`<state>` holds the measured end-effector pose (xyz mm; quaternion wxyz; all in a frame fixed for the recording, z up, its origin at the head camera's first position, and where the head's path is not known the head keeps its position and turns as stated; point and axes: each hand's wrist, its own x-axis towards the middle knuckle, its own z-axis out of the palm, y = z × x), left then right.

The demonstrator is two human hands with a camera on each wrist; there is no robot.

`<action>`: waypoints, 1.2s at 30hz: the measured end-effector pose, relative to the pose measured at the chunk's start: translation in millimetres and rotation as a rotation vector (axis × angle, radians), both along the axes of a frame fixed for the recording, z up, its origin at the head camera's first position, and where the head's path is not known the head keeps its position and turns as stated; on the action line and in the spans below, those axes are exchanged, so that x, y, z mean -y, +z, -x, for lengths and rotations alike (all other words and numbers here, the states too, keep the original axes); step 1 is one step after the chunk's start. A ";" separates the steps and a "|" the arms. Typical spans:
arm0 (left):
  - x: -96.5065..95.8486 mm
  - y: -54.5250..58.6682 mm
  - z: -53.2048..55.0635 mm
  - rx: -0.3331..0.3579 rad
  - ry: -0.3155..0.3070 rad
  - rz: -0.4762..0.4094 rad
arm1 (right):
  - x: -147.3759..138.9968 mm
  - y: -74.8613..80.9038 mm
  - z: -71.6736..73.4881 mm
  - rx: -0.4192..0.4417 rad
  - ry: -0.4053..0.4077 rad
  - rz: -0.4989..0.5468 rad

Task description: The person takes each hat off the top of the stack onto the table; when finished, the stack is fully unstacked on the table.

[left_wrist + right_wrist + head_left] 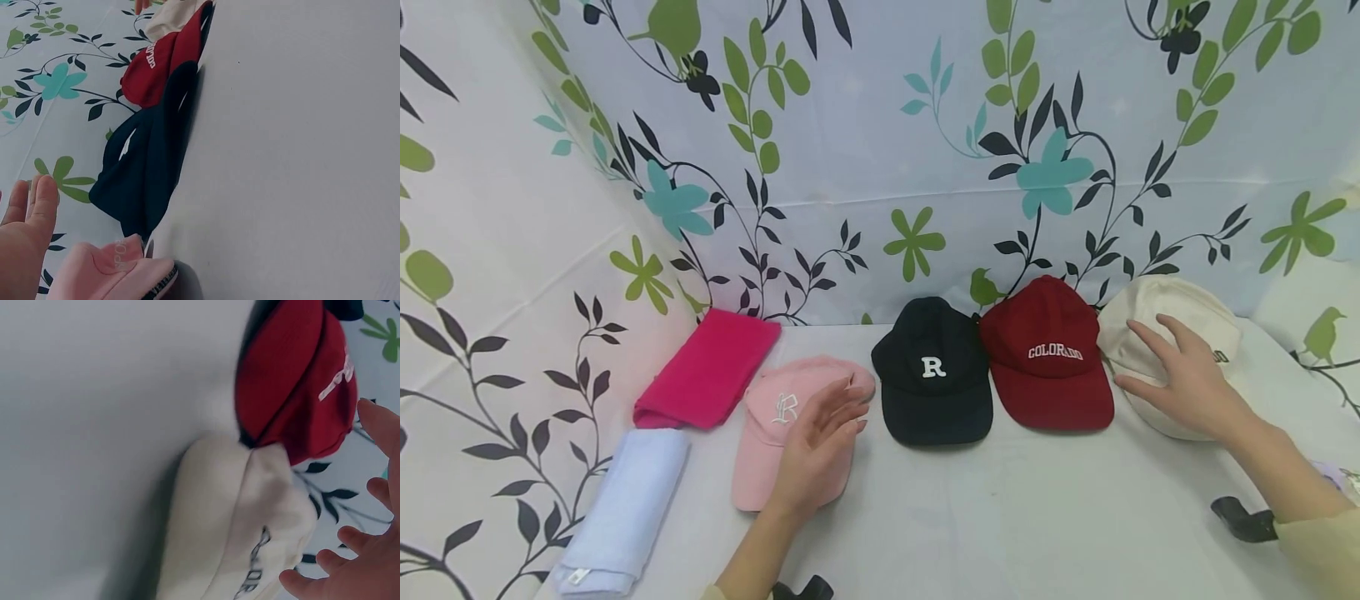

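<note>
Four baseball caps sit in a row on the white table. At the left is a pink cap (760, 450) with a white letter, and my left hand (816, 450) hovers over its right side, fingers extended. Beside it come a black cap (936, 408) marked R and a dark red cap (1052, 400) reading COLORADO. The cream cap (1138, 292) stands at the right end. My right hand (1198, 383) is over its front with spread fingers, covering part of its lettering. In the right wrist view those fingers (300, 584) are close beside the cream crown.
A folded bright pink cloth (707, 367) lies at the back left, with a rolled light blue cloth (625, 508) in front of it. A leaf-patterned curtain (865, 108) hangs behind the table (970, 517). Black straps (1243, 521) show at both wrists.
</note>
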<state>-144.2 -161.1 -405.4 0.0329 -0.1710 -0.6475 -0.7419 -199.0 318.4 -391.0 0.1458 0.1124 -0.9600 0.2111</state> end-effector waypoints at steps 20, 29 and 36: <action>32.9 -6.1 -9.6 -0.066 0.072 -0.014 | 97.8 16.6 12.2 -0.114 0.191 0.159; 46.0 -4.5 -14.7 -0.056 0.108 -0.069 | 132.6 20.1 17.2 -0.072 0.241 0.219; 61.6 -4.8 -18.5 -0.068 0.176 -0.093 | 154.5 18.3 20.1 -0.018 0.297 0.285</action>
